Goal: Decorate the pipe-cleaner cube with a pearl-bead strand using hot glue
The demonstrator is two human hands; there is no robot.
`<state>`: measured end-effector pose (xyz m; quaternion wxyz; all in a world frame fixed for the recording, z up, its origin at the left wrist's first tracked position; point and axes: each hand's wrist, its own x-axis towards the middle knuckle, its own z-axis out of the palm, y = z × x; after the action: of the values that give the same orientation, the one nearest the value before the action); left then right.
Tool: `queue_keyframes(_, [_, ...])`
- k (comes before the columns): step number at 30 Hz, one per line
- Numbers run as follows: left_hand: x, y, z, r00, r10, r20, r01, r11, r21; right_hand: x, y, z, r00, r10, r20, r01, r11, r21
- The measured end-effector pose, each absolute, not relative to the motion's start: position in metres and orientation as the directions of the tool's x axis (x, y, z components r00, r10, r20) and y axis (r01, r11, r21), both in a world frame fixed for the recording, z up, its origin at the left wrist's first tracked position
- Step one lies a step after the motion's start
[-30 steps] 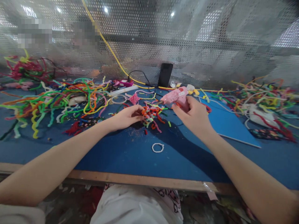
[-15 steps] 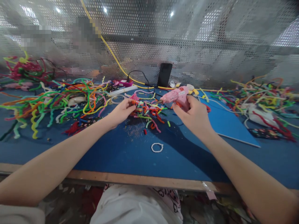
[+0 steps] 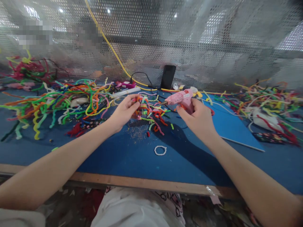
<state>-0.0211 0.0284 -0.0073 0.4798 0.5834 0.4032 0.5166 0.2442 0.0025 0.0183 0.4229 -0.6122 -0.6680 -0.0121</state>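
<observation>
Glue gun (image 3: pixel 181 97) sits gripped in the right hand (image 3: pixel 197 118), just right of frame centre, its long axis pointing left at the pipe-cleaner bundle (image 3: pixel 143 105) pinched in the left hand's (image 3: pixel 121 113) fingertips; nozzle and bundle lie near, apart.

Bare blue table (image 3: pixel 132 160) lies near, save a bead ring (image 3: pixel 160 150); pipe-cleaner heaps (image 3: pixel 54 101) crowd both sides.

Pink glue gun (image 3: pixel 181 97), multicoloured pipe-cleaner bundle (image 3: pixel 142 105) in red, orange, green. Blue table (image 3: pixel 123 151) with pale wooden edge, white bead ring (image 3: pixel 160 150), black phone (image 3: pixel 168 76). Yellow cable (image 3: pixel 111 47) against grey perforated mesh (image 3: pixel 213 37).
</observation>
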Motion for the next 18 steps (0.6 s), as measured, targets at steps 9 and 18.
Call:
queue_keyframes(9, [-0.014, 0.017, -0.013, 0.318, 0.923, 0.215, -0.019, -0.22, 0.975, 0.244, 0.001, 0.019, 0.099, 0.797, 0.595, 0.804, 0.288, -0.52])
queue_keyframes(18, [-0.013, 0.011, -0.005, 0.306, 0.95, 0.069, -0.035, -0.062, 0.998, 0.245, 0.003, 0.018, 0.052, 0.797, 0.602, 0.836, 0.294, -0.462])
